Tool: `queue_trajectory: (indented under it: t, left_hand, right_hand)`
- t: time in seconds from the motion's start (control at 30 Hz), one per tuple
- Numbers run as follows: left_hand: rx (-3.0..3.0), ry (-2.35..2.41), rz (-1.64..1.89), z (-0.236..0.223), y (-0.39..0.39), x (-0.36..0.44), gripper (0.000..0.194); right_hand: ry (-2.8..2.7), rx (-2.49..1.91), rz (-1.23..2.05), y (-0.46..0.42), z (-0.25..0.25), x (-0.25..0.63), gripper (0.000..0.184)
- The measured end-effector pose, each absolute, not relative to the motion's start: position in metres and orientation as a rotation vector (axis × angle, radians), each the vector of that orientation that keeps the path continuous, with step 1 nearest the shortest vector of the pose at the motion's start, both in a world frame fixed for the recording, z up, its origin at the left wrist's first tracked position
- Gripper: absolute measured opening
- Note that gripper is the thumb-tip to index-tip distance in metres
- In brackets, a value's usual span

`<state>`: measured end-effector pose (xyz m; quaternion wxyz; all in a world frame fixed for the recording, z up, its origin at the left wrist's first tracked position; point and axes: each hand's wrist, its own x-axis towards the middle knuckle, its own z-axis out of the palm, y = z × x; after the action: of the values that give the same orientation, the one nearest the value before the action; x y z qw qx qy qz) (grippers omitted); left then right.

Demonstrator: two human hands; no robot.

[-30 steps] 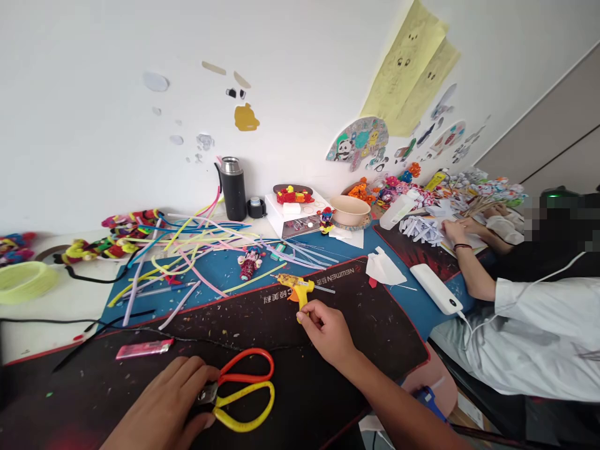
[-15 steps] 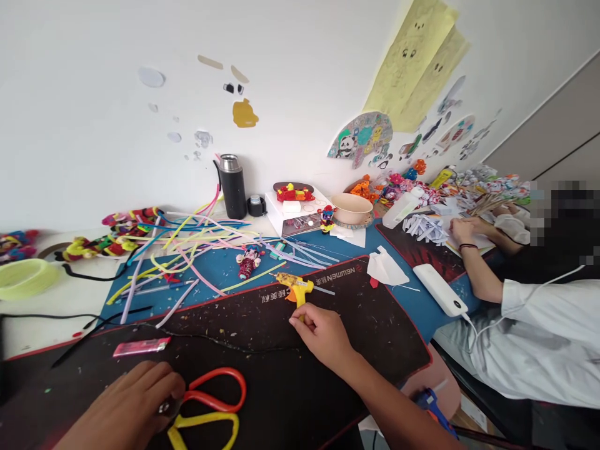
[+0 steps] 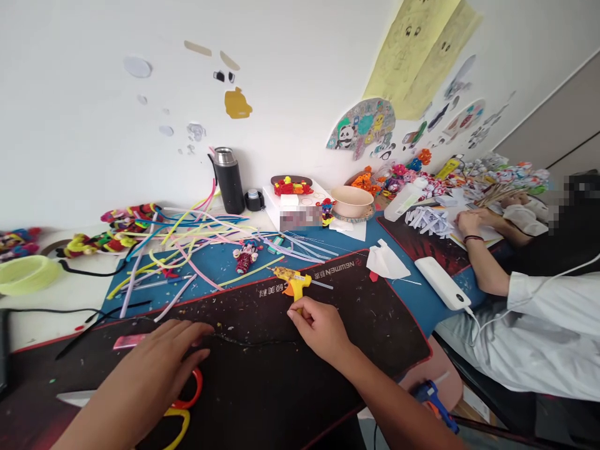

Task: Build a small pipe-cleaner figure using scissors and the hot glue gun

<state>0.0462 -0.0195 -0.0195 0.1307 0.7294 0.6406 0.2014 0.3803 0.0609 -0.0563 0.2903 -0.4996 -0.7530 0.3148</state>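
My right hand (image 3: 324, 328) is closed round the lower grip of a yellow hot glue gun (image 3: 291, 280), its nozzle toward the left and a clear glue stick out of the back. My left hand (image 3: 152, 369) hovers over the dark mat with fingers stretched and nothing in them. Below it lie scissors with one red and one yellow handle loop (image 3: 182, 430), partly hidden by the hand and wrist. A pink packet (image 3: 127, 341) shows beyond the left hand. Behind the glue gun rests a small red pipe-cleaner doll (image 3: 244, 257).
Loose pipe cleaners (image 3: 187, 240) spread across the blue mat. Along the wall stand a black thermos (image 3: 228, 184), a white box (image 3: 276, 209) and a beige bowl (image 3: 352, 201). At the right, a co-worker's hands (image 3: 471, 222) are near paper strips (image 3: 429, 220); a white power bank (image 3: 440, 282) lies closer.
My left hand has let go of the scissors, opened and moved forward over the mat. The scissors now lie further left. My right hand keeps its hold on the glue gun.
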Motion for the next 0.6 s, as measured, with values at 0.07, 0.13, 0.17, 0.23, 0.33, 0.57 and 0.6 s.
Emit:
queue_trajectory:
  t: [0.07, 0.13, 0.17, 0.23, 0.33, 0.57, 0.6]
  left_hand:
    - [2.171, 1.755, 0.457, -0.011, 0.001, 0.065, 0.034]
    - [2.160, 1.726, 0.375, -0.009, 0.015, 0.074, 0.031]
    - [2.149, 1.731, 0.348, -0.009, 0.020, 0.077, 0.028]
    - [2.130, 1.739, 0.302, -0.010, 0.026, 0.080, 0.022]
    - [2.082, 1.736, 0.192, -0.013, 0.031, 0.084, 0.014]
    - [2.077, 1.736, 0.168, -0.031, 0.034, 0.080, 0.027]
    - [2.063, 1.746, 0.185, -0.033, 0.034, 0.075, 0.028]
  right_hand:
    - [-1.985, -1.325, 0.859, 0.061, -0.056, 0.381, 0.020]
    - [-1.977, -1.325, 0.874, 0.061, -0.055, 0.380, 0.019]
    - [-1.977, -1.324, 0.878, 0.061, -0.055, 0.380, 0.019]
    - [-1.986, -1.320, 0.887, 0.060, -0.053, 0.380, 0.018]
    - [-2.008, -1.307, 0.893, 0.060, -0.053, 0.379, 0.016]
    - [-2.025, -1.293, 0.908, 0.061, -0.053, 0.380, 0.014]
    - [-2.026, -1.289, 0.910, 0.061, -0.052, 0.380, 0.014]
